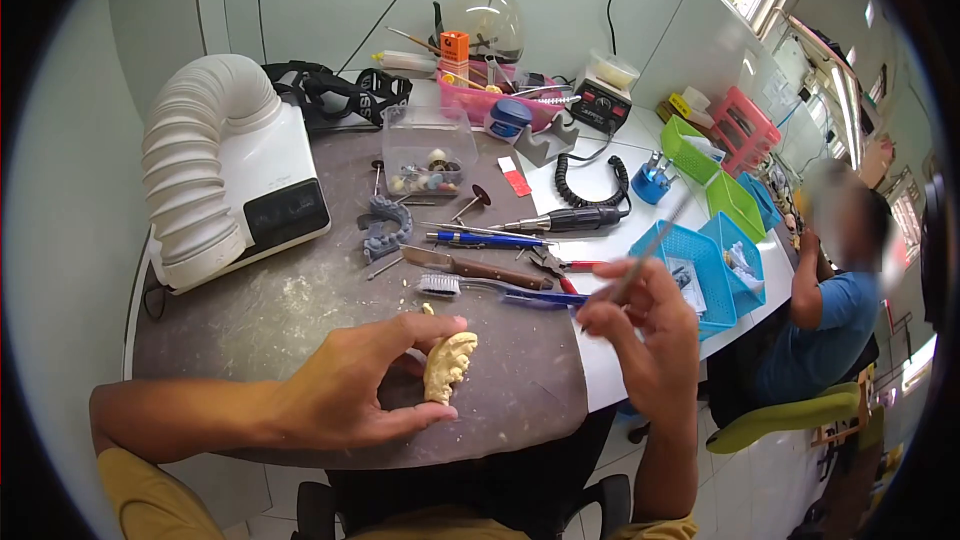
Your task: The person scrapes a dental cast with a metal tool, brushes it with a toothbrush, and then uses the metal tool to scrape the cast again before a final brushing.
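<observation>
My left hand (340,380) is closed on a cream plaster dental cast (449,368), held by its edges between thumb and fingers just above the front of the brown work mat (520,370). The teeth of the cast face right. In my right hand (655,340), raised at the right of the mat, is a thin metal hand instrument (660,243) pointing up; its tip is blurred. Past the cast lie a toothbrush (440,285), a wooden-handled knife (490,270), a blue pen (480,238) and red-handled pliers (553,265). A grey dental model (386,228) sits farther left.
A white dust extractor with a ribbed hose (195,165) stands at left. Behind are a clear box (430,145) and a corded handpiece (570,219). Blue baskets (690,250) and green trays (735,202) line the right side. A person in a blue shirt (820,330) sits beyond.
</observation>
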A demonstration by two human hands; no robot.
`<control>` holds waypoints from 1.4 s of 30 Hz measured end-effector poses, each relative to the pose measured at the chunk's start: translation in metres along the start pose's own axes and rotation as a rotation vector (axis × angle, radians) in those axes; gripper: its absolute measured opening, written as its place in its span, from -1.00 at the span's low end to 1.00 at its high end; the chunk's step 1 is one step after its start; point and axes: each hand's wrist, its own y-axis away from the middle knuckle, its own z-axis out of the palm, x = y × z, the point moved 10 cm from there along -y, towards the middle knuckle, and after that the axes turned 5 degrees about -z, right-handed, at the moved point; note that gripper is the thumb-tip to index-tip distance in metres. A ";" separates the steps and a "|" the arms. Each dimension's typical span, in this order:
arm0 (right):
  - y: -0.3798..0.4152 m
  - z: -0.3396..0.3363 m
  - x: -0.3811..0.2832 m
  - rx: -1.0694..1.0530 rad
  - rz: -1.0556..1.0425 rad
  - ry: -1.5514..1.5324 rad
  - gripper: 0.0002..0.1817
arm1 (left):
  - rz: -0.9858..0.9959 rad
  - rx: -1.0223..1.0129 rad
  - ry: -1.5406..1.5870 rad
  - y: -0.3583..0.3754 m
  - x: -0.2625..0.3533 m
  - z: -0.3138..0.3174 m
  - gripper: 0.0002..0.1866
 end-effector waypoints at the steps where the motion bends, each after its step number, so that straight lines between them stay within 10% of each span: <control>1: -0.013 -0.002 0.001 0.004 0.002 -0.006 -0.80 | 0.014 -0.009 -0.015 0.000 0.002 0.000 -0.23; 3: -0.034 0.010 -0.028 -0.054 -0.407 0.674 -0.76 | 0.014 -0.012 -0.020 0.000 0.001 0.001 -0.20; 14: -0.048 0.054 -0.011 -0.204 -0.614 0.733 -0.78 | -0.012 0.001 0.019 0.000 -0.001 -0.004 -0.23; 34: 0.007 0.004 -0.009 -0.152 -0.291 0.478 -0.81 | -0.326 -0.008 0.289 0.002 -0.029 -0.002 -0.25; 42: 0.020 -0.001 0.000 -0.345 -0.195 0.461 -0.84 | -0.157 -0.061 0.207 -0.008 -0.020 0.000 -0.28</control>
